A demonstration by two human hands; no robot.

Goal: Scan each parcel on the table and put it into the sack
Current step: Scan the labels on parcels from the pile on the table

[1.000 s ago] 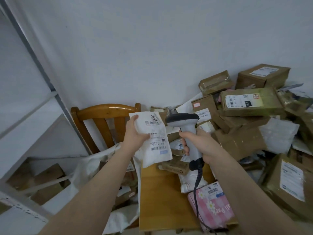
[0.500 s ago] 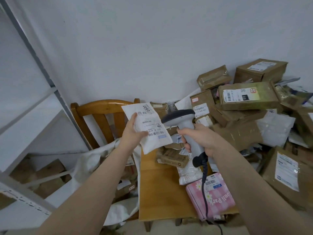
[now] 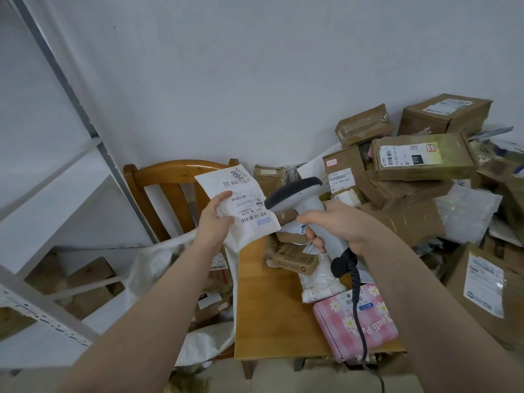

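The left hand point(image 3: 217, 219) pinches a soft white plastic parcel point(image 3: 249, 211) by its left edge, thumb on the printed face and fingers curled behind it. The crinkled, flat pouch is held up in the air above the far left corner of the table point(image 3: 269, 307), label with black barcodes turned towards the camera. Just to its right, the right hand point(image 3: 340, 225) is wrapped round the smooth pale grey handle of a pistol-shaped scanner point(image 3: 295, 191), whose dark-rimmed head is tilted at the label. A black coiled cable point(image 3: 357, 302) hangs from its base. The table is smooth honey-coloured wood; on it lie a glossy pink checked parcel with daisies point(image 3: 365, 324) at the near right and small cardboard packets further off. The sack point(image 3: 158, 259), a slack white woven bag, sags open to the left of the table against a rounded wooden chair point(image 3: 175, 173). Taped brown cardboard boxes point(image 3: 422, 157) are heaped at the far right.
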